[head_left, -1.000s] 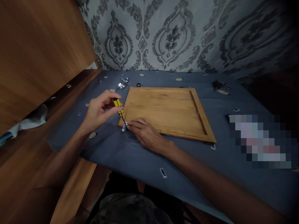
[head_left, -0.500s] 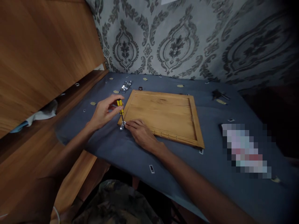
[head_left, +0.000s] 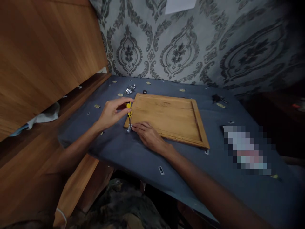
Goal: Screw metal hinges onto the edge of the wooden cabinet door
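My left hand [head_left: 111,112] is closed around the yellow-and-black handle of a screwdriver [head_left: 129,108]. The screwdriver stands nearly upright, its tip down on a small metal hinge [head_left: 129,128] at the near left corner of a wooden cabinet door [head_left: 166,116]. The door lies flat, and the hinge sticks out past its near edge. My right hand [head_left: 150,136] rests over that edge with its fingers together, the fingertips pinching or pressing the hinge from the right. Its thumb is hidden.
Loose metal hardware [head_left: 130,89] and a small dark object [head_left: 145,92] lie beyond the door on the blue tablecloth [head_left: 143,165]. A black item [head_left: 219,99] is at the far right; a blurred-out packet [head_left: 247,151] lies nearer. A wooden cabinet [head_left: 52,41] borders the left.
The view has shifted slightly, so the hands and door appear a little further right. The screwdriver looks more upright; both hands keep their places at the hinge.
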`<state>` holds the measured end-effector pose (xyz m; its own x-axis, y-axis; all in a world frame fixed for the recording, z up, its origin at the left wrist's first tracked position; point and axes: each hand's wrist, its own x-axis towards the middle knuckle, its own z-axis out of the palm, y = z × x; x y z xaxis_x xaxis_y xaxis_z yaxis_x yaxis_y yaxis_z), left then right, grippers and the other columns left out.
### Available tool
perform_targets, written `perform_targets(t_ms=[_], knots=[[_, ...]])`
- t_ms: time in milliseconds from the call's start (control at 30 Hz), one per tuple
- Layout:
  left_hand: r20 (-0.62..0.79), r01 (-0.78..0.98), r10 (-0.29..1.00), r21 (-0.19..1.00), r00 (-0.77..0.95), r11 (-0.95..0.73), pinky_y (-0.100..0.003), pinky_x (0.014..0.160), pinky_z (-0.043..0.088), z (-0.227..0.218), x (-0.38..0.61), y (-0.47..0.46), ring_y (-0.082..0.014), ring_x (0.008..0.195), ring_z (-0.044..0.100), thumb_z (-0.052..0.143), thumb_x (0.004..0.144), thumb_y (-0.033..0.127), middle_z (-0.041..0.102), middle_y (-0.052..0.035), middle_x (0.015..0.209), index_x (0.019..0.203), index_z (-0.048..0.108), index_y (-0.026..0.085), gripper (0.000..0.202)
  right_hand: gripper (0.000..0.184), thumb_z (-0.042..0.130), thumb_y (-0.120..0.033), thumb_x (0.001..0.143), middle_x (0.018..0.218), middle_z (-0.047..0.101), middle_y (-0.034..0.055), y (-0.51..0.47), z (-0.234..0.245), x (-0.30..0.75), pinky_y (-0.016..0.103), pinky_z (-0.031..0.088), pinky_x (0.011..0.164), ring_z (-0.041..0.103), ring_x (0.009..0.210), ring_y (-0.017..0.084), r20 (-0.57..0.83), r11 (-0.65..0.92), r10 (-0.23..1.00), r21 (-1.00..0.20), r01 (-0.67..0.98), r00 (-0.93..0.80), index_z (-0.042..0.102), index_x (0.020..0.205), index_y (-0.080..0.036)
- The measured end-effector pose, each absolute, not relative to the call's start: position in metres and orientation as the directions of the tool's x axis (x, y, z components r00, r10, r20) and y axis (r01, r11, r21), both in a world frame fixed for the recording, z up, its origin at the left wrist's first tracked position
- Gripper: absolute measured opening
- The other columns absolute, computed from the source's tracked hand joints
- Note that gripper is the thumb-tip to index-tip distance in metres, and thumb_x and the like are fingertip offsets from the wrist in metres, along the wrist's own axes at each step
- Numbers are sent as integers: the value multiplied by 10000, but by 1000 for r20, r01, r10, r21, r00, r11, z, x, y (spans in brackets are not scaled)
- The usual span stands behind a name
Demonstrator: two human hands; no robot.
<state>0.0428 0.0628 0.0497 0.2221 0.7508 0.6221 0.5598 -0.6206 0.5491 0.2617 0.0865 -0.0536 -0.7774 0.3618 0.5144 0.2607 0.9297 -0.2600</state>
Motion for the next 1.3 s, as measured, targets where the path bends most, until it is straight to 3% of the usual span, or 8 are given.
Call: perform_targets(t_ms=[233, 333, 500, 767, 933, 1133, 1300], knots=[[585, 470, 737, 573, 339, -671, -199, 753, 567, 52, 27, 70, -123, 836, 712, 689, 918, 342, 771, -68, 1062, 1170, 717, 169, 307, 362, 437, -168, 1031, 1287, 701, 111, 84, -49, 268, 499, 526, 1021, 593, 1229, 255, 491, 917, 384, -299, 263, -782, 648, 1323, -200], [635, 478, 684, 505, 359, -719, -188, 761, 573, 49, 32, 71, -111, 860, 708, 667, 933, 309, 762, -61, 1098, 1192, 708, 179, 293, 365, 437, -161, 1031, 1303, 695, 103, 84, -49, 268, 502, 515, 1036, 585, 1250, 251, 476, 917, 386, -288, 275, -790, 639, 1331, -201], [676, 516, 625, 402, 390, -757, -182, 717, 571, 46, 45, 62, -104, 838, 654, 649, 946, 284, 723, -52, 991, 1222, 686, 164, 304, 351, 474, -114, 998, 1302, 696, 116, 85, -51, 267, 490, 510, 1038, 595, 1229, 259, 488, 925, 374, -252, 283, -789, 660, 1291, -162], [672, 632, 727, 505, 139, -588, -187, 683, 544, 42, 47, 52, -117, 821, 661, 680, 919, 426, 729, -57, 1021, 1160, 726, 207, 329, 388, 459, -83, 984, 1294, 691, 142, 83, -53, 265, 495, 501, 1032, 595, 1215, 269, 481, 936, 346, -229, 266, -805, 643, 1317, -158], [671, 641, 734, 519, 106, -566, -200, 685, 527, 45, 48, 56, -109, 745, 647, 701, 890, 487, 748, -51, 959, 1161, 737, 196, 399, 393, 463, -69, 972, 1277, 692, 159, 81, -50, 263, 488, 486, 1044, 582, 1211, 277, 469, 937, 344, -231, 262, -814, 639, 1319, -131], [635, 662, 729, 434, 256, -611, -202, 742, 534, 59, 47, 47, -110, 801, 670, 665, 940, 349, 764, -60, 1030, 1194, 727, 207, 298, 379, 460, -76, 979, 1270, 696, 147, 81, -48, 262, 483, 493, 1021, 595, 1184, 276, 469, 933, 356, -230, 277, -808, 658, 1295, -151], [586, 620, 709, 400, 393, -675, -220, 784, 557, 66, 45, 47, -137, 890, 701, 621, 968, 346, 762, -69, 1014, 1180, 729, 204, 278, 372, 474, -70, 977, 1275, 697, 136, 83, -50, 263, 462, 486, 1028, 597, 1181, 259, 490, 933, 353, -246, 262, -797, 655, 1292, -149]])
